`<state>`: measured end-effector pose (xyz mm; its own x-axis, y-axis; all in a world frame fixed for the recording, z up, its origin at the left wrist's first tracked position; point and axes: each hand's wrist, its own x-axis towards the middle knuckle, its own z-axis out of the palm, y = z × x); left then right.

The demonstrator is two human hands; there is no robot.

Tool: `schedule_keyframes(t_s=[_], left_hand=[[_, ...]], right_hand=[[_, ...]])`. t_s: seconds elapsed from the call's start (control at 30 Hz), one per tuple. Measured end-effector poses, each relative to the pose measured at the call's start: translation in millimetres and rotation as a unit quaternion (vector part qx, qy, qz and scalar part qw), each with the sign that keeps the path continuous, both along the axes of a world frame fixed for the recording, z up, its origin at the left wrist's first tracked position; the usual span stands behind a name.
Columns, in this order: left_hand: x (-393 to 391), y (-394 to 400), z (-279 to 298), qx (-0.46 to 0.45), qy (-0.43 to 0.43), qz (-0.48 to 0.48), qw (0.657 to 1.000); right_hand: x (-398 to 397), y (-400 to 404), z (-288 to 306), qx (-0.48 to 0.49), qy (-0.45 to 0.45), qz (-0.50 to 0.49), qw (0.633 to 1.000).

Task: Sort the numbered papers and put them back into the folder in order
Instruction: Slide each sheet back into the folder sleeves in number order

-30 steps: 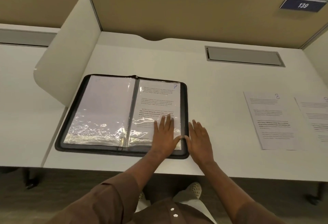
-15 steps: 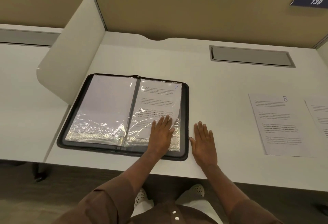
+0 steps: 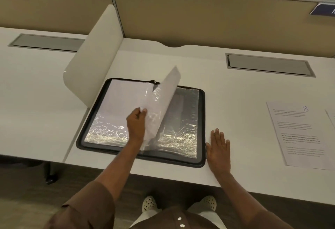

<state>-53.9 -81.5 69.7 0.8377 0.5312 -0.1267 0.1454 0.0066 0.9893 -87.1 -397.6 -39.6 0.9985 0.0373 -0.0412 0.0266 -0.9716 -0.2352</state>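
Head view. The folder [image 3: 141,120] lies open on the desk [image 3: 226,91], with its spine running away from the person, so that its long axis points from the near edge toward the partition. A filled plastic sleeve [image 3: 161,105] is held in mid-turn above the spine by the left hand [image 3: 136,126]: the fingers are curled and the sleeve's free edge is pinched between thumb and fingertips. The sleeve is tilted, leaning over the left half of the folder, and is hinged at the spine along its lower edge. Beneath it the right half of the folder is exposed as a crinkled, glossy pocket [image 3: 183,120]; it appears to hold no sheet, though glare makes this uncertain.

The right hand [image 3: 219,149] is laid flat on the desk with fingers straight and spread, and nothing is held in it. It rests just beside the folder's right rim, its thumb touching or nearly touching the black border.

The sheet marked 8 [image 3: 299,134] lies face up on the desk, well apart from the folder on the right, with its long axis roughly parallel to the spine. A further sheet [image 3: 330,118] is cut off by the frame edge beyond it.

The deciding relation is judged as follows: the sheet marked 8 lies to the right of the right hand, and the exposed pocket to its left. The right hand is the nearer one and is free for the pickup.
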Motion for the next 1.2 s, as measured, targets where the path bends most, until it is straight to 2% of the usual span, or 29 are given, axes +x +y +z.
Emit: schedule_keyframes(t_s=[0.2,0.33,0.4,0.47,0.53,0.6,0.67,0.77,0.87,0.93,1.07,1.2], left_hand=[[-8.5,110.9,18.0,-0.174,0.08,0.061,0.98],[-22.2,156.3,15.5,-0.24,0.117,0.057,0.962],[-31.1,172.0,12.7,-0.279,0.119,0.026,0.952],[-35.2,189.1,2.1,-0.271,0.127,0.027,0.954],[-38.6,203.0,-7.2,-0.213,0.172,0.07,0.959],[-40.5,210.0,-10.9,-0.042,0.196,0.104,0.974],[-44.0,204.7,-10.4,0.15,0.191,0.092,0.966],[-47.0,182.8,-9.0,0.305,0.095,0.058,0.946],[-38.8,154.6,-18.5,0.419,-0.006,-0.064,0.906],[-29.3,130.7,-26.1,0.473,-0.026,-0.134,0.87],[-15.9,66.2,-30.2,0.511,-0.041,-0.246,0.823],[-2.4,-2.2,-26.8,0.529,-0.046,-0.303,0.792]], right_hand=[[-3.3,18.5,-2.0,-0.014,-0.007,-0.05,0.999],[-3.9,18.8,-0.7,-0.021,-0.014,-0.047,0.999],[-4.8,19.0,-0.4,-0.027,-0.016,-0.045,0.999],[-4.6,19.6,0.2,-0.028,-0.018,-0.043,0.999],[-4.4,21.2,1.8,-0.025,-0.019,-0.045,0.999],[-4.1,23.0,3.8,-0.024,-0.022,-0.046,0.998],[-3.4,23.7,3.9,-0.02,-0.021,-0.047,0.998],[-1.9,25.2,2.7,-0.022,-0.009,-0.054,0.998],[0.4,25.5,8.2,-0.028,0.01,-0.056,0.998],[2.5,25.8,14.1,-0.028,0.022,-0.056,0.998],[2.9,23.9,25.2,-0.01,0.011,-0.061,0.998],[4.4,8.2,36.4,-0.011,-0.028,-0.036,0.999]])
